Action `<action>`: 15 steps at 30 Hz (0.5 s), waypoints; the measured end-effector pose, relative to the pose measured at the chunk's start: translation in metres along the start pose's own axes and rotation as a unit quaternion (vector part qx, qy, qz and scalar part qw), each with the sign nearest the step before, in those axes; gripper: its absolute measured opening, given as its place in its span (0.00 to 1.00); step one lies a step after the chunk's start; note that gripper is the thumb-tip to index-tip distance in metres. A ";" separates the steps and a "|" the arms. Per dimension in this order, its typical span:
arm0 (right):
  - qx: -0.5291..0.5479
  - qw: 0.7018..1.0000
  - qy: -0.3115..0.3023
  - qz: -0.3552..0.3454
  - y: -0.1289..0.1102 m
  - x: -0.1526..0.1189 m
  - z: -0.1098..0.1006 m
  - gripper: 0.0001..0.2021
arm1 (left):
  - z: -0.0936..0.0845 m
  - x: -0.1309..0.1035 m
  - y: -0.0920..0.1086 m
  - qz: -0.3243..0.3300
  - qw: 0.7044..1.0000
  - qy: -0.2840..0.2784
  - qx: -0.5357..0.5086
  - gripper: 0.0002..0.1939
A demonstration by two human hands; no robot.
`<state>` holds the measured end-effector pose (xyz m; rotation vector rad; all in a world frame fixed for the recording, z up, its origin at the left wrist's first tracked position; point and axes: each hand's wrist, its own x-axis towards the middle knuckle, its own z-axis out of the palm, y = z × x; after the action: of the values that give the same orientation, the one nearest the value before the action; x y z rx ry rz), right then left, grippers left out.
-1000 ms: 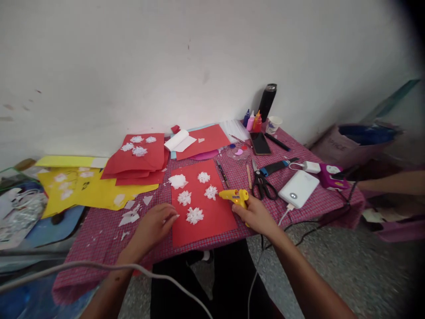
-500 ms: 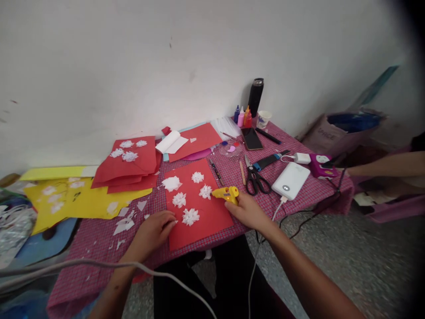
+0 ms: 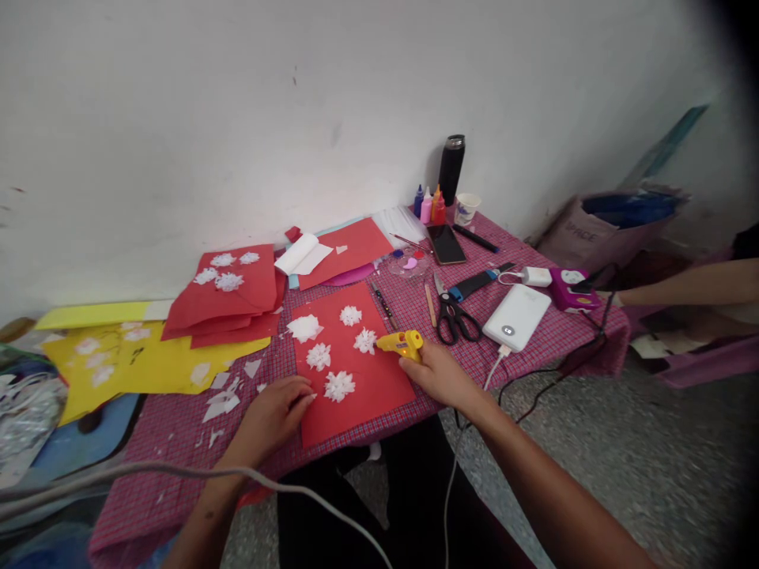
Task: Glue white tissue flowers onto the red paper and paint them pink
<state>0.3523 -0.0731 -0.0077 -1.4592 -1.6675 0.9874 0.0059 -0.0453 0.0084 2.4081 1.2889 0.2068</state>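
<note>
My right hand (image 3: 439, 371) is closed round a yellow hot glue gun (image 3: 403, 344). The gun's nozzle points left and meets the edge of a white paper flower (image 3: 365, 341) on a red sheet of paper (image 3: 379, 389). Several more white flowers lie on that sheet, among them a large one (image 3: 339, 386) near my left hand. At the sheet's left edge rests my left hand (image 3: 277, 415), fingers bent and tips together; a tiny white spot shows at the fingertips, too small to name. A stack of white petal-shaped paper (image 3: 304, 327) lies at the sheet's upper left.
Right of the sheet lie black scissors (image 3: 455, 320), a cutter (image 3: 477, 283), a white power bank (image 3: 517, 318) and a phone (image 3: 447, 244). Paint bottles (image 3: 427, 208) and a black flask (image 3: 452, 170) stand behind. Red cards (image 3: 222, 304) and yellow paper (image 3: 160, 367) lie left. A grey cable (image 3: 261, 478) crosses in front. Another person's arm (image 3: 681, 284) reaches in.
The view has shifted slightly. Both hands and the glue gun keep nearly the same place over the red sheet.
</note>
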 end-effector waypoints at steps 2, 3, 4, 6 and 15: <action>0.004 1.000 -0.001 -0.003 -0.001 0.000 0.000 0.22 | 0.001 0.000 -0.001 0.001 1.000 0.002 -0.001 0.12; 0.006 1.000 -0.001 -0.003 -0.001 0.000 -0.001 0.22 | 0.001 0.000 -0.001 0.000 1.000 0.004 -0.002 0.12; 0.008 1.000 0.000 -0.002 -0.002 0.000 -0.001 0.22 | 0.001 0.000 -0.001 0.000 1.000 0.007 -0.003 0.12; 0.010 1.000 0.001 0.001 -0.002 0.001 -0.001 0.22 | 0.001 0.001 0.000 0.000 1.000 0.008 -0.006 0.12; -0.060 0.997 -0.017 0.046 -0.014 0.003 -0.005 0.18 | 0.002 0.000 -0.003 0.009 1.000 0.015 -0.010 0.11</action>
<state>0.3498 -0.0703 0.0073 -1.6199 -1.7222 0.9805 0.0048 -0.0443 0.0051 2.4087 1.2733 0.2605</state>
